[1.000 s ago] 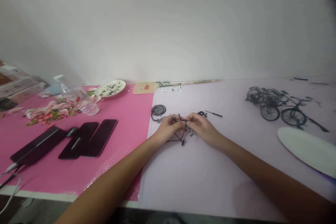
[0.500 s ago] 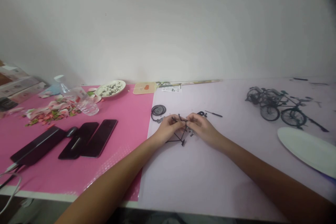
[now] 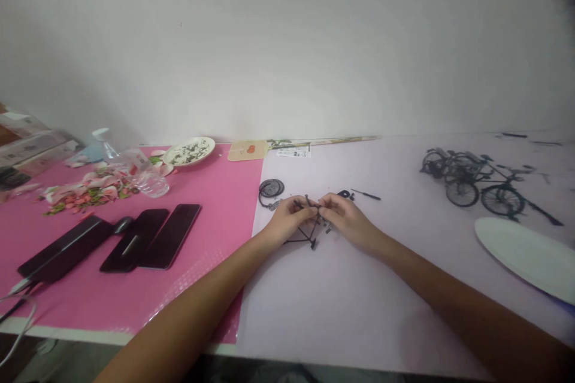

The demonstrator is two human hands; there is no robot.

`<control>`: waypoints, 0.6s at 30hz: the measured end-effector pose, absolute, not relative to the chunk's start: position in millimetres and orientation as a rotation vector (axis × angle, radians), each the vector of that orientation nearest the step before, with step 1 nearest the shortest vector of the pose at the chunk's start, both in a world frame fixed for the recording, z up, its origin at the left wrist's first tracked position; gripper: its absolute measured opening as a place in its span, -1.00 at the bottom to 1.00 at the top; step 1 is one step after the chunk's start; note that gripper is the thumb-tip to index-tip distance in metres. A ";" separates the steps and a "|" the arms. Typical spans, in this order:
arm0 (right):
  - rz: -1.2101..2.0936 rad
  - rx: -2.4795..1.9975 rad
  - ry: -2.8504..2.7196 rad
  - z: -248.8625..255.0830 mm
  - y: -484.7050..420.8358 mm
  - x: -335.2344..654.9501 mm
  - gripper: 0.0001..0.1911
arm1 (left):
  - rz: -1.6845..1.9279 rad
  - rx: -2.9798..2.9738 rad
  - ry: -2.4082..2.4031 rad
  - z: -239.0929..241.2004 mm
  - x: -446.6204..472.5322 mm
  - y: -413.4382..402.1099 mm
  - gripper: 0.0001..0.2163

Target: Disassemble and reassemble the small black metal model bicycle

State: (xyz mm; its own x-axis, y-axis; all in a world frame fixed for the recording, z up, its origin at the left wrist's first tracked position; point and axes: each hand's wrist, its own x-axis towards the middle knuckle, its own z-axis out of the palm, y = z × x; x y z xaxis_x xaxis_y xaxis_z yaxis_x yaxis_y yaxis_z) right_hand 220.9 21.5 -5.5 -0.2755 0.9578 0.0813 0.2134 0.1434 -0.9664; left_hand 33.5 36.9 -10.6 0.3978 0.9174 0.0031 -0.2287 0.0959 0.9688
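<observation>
A black model bicycle frame is held between my two hands over the pale sheet. My left hand is closed on the frame's left side. The fingers of my right hand pinch at its upper right part; whether they also hold a small piece is hidden. Just beyond my left hand lie small black spoked wheels. Past my right fingertips are small black parts and a thin black screwdriver. Some tiny parts beneath my fingers are too small to name.
Model bicycles stand at the right, behind a white plate. On the pink mat are two phones, a black box-like device, a clear bottle, loose petals and a filled dish. A wall rises behind.
</observation>
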 end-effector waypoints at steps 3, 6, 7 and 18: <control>1.198 -1.166 -1.635 -3.5 20.5 220.6 -0.77 | 0.981 1.177 0.764 -10.8 33.3 37.1 -0.64; 1.197 -1.168 -1.634 -3.3 20.5 220.4 -0.76 | 0.977 1.170 0.769 -11.0 33.1 37.1 -0.64; 1.194 -1.166 -1.633 -3.9 20.7 220.4 -0.76 | 0.976 1.167 0.770 -11.0 33.0 37.0 -0.64; 1.209 -1.155 -1.632 -6.2 21.7 221.2 -0.77 | 0.981 1.151 0.766 -9.2 33.6 36.5 -0.66</control>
State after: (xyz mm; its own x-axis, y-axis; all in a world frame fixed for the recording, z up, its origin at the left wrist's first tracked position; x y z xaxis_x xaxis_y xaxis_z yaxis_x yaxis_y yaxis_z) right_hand 221.2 21.7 -6.2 -0.2793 0.9576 0.0708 0.2114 0.1333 -0.9683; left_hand 33.6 36.5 -9.2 0.3939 0.9191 -0.0068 -0.2296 0.1055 0.9676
